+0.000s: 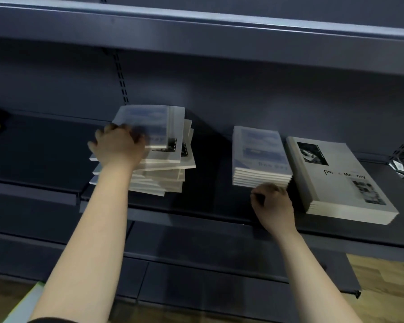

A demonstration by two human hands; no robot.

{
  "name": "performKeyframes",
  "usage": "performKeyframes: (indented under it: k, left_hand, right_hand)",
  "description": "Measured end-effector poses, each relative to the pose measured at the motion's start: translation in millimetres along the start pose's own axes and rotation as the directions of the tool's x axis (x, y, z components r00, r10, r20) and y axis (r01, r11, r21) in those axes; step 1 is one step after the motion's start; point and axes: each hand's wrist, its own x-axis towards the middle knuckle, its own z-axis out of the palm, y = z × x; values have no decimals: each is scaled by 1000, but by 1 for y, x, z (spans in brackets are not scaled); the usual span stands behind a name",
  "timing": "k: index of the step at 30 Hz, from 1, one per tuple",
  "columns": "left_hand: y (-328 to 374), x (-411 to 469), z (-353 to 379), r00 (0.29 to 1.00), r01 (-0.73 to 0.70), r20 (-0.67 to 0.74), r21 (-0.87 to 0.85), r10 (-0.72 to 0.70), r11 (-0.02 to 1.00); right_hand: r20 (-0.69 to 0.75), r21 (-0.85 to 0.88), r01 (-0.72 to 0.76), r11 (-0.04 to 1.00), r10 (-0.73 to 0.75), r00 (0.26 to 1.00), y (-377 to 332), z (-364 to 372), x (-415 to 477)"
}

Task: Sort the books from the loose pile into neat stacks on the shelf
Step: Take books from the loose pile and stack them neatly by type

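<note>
Loose pile of thin grey-white paperback books (163, 164) sits askew on the dark metal shelf (208, 206); left hand (119, 146) grips its top book (149, 124), right hand (274, 202) curled empty against the neat blue-covered stack (259, 155). Books look light, bendy, slippery: pinch an edge

dark blue-grey shelf (196, 206), pale grey books (blue sky covers (259, 148); black-and-white photos on the right stack (336, 178)).

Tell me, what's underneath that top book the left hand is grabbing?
A loose pile of skewed books lies under the top book the left hand grips. Their covers are mostly hidden.
</note>
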Motion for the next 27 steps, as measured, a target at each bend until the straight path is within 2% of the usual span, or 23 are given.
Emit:
performKeyframes:
  k: [4,10,12,15,17,19,21,24,27]
  left_hand:
    - [-2,10,-6,994,95,55,-16,-94,995]
    - [-13,27,-14,974,129,197,-97,-108,987]
    - [-15,26,-16,970,165,211,-218,-119,962]
    - [-6,18,-19,989,139,101,-399,-108,906]
    - [3,9,-19,995,100,40,-581,-95,807]
    - [13,-1,-17,996,85,56,-804,-67,588]
    - [26,-12,-17,998,61,49,-893,-39,445]
    - [57,-34,-13,999,-10,7,-922,43,388]
    - [91,-57,-3,991,-40,8,-936,134,349]
  right_hand:
    - [-36,-21,-12,1000,12,999,0,8,-1]
    - [-84,-43,-5,999,1,996,1,13,-4]
    - [-92,-48,-1,999,-4,996,0,13,-4]
    - [-69,-39,-2,999,-1,998,0,11,-4]
    - [-32,-24,-6,1000,5,999,2,8,-3]
    - [10,7,5,1000,-5,1000,5,5,1]
    - [31,80,35,996,-38,999,9,2,4]
    - [19,264,13,964,-18,1000,9,-14,7]
    - [79,481,-131,867,106,991,7,-31,11]
